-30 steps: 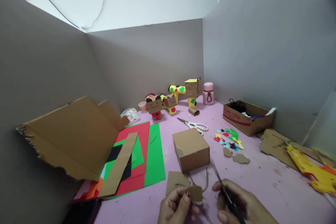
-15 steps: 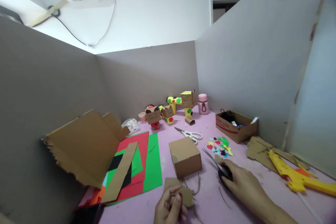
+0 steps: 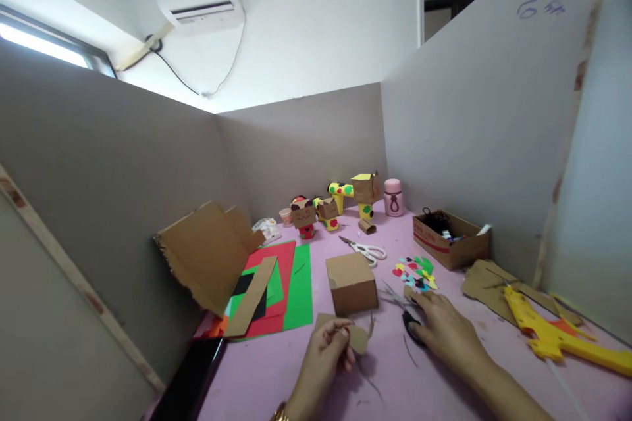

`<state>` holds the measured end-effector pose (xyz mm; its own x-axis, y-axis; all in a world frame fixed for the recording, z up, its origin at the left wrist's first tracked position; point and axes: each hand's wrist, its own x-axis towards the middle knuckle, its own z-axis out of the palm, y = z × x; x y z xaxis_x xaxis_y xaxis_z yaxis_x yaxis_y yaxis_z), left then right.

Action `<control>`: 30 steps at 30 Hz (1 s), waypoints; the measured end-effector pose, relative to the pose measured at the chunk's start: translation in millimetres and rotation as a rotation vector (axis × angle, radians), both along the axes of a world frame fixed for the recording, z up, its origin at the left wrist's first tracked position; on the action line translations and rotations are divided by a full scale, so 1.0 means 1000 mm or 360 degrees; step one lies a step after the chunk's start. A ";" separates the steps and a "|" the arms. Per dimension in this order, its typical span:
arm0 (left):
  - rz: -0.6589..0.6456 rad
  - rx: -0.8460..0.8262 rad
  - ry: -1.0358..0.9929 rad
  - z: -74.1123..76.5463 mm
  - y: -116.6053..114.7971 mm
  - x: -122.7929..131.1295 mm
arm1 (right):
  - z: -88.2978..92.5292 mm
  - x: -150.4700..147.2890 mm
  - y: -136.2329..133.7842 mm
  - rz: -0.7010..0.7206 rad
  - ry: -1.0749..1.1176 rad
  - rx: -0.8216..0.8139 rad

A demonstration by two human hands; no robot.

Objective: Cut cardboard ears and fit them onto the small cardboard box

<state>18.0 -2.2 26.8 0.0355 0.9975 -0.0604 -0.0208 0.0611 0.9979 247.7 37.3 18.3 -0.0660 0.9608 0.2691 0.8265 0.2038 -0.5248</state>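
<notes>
My left hand is closed in a pinch on a rounded cardboard piece, above a flat cardboard square. Black-handled scissors lie on the pink table with blades slightly apart. My right hand rests over their handles, its fingers stretched forward and its thumb by the black loop. Its fingertips touch or nearly touch a small cardboard scrap; the undersides of the fingers are hidden. A closed cardboard box stands just beyond both hands.
Colored paper shapes and white scissors lie farther back. At right are a yellow glue gun and an open supply box. Colored sheets, torn cardboard and a black phone-like object occupy the left. Cardboard-headed figures stand behind.
The view has turned left and tilted slightly. My right fingers have loosened from the scissors handles and stretched forward toward the scrap. My left hand still pinches the rounded piece.
</notes>
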 end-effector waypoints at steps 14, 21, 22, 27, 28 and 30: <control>-0.0050 0.0098 0.0023 0.015 0.008 0.035 | 0.006 -0.035 -0.015 0.0698 0.1165 -0.0443; 0.0153 0.0302 0.0101 -0.012 0.003 0.049 | 0.002 -0.039 -0.014 0.0619 0.1303 -0.0319; 0.0189 0.0346 0.0154 -0.009 0.004 0.047 | 0.001 -0.040 -0.015 0.0595 0.1292 -0.0295; 0.0407 0.0676 0.0582 0.038 0.023 0.031 | -0.005 -0.045 -0.015 0.0489 0.1224 -0.0225; 0.0423 0.0740 0.0683 0.048 0.031 0.028 | -0.007 -0.046 -0.014 0.0490 0.1209 -0.0225; 0.0394 0.0822 0.0862 0.063 0.047 0.026 | -0.009 -0.048 -0.012 0.0495 0.1187 -0.0235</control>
